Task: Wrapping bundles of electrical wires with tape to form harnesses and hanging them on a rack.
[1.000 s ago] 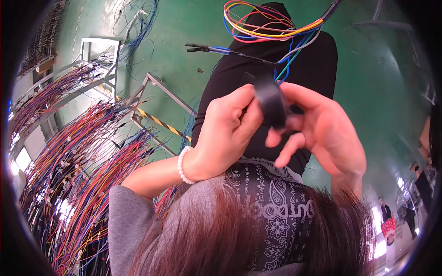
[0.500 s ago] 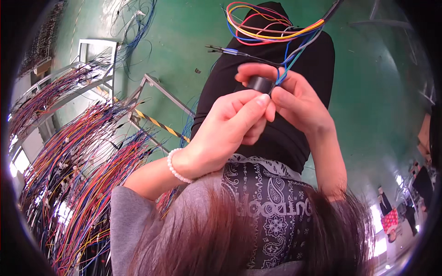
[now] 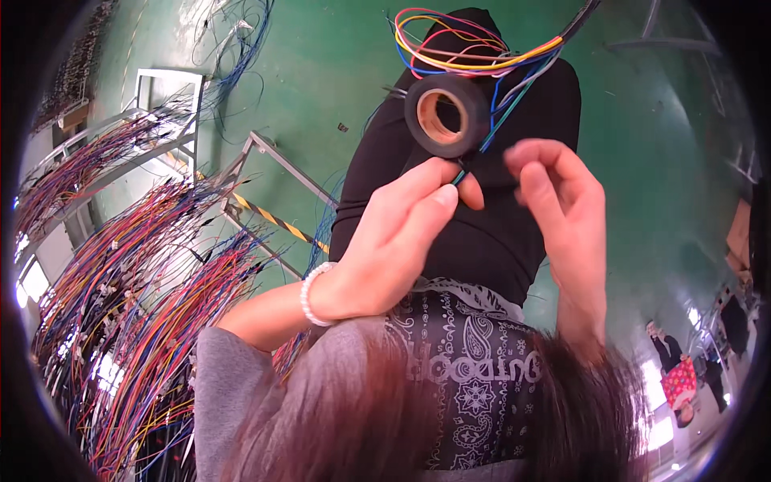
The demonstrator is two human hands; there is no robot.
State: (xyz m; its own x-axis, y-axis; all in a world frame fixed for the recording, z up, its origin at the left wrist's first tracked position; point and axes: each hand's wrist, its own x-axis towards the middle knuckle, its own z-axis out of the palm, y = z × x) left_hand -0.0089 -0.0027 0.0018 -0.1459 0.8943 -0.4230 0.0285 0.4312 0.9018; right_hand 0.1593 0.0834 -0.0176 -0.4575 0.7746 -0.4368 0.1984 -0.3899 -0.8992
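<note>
My left hand [image 3: 401,233] pinches a thin bundle of blue and green wires [image 3: 489,141] between thumb and fingers, over my lap. Just beyond the fingertips a roll of black tape [image 3: 413,117] with a tan core hangs against the wires, clear of my right hand. To the right, my right hand [image 3: 566,197] is raised with its fingers bent and apart, holding nothing. The blue and green wires run up to a dark sleeve [image 3: 580,19], where looped red, yellow and blue wires [image 3: 450,58] also come out.
Large bunches of coloured wires [image 3: 152,297] hang over metal racks on the left. A grey frame [image 3: 293,169] with a yellow-black striped bar [image 3: 281,221] stands beside my leg. Another person [image 3: 679,377] is far off at the lower right.
My right hand has let go of the tape roll and drawn back to the right. The roll now faces up beyond my left fingertips. The left hand keeps its pinch.
</note>
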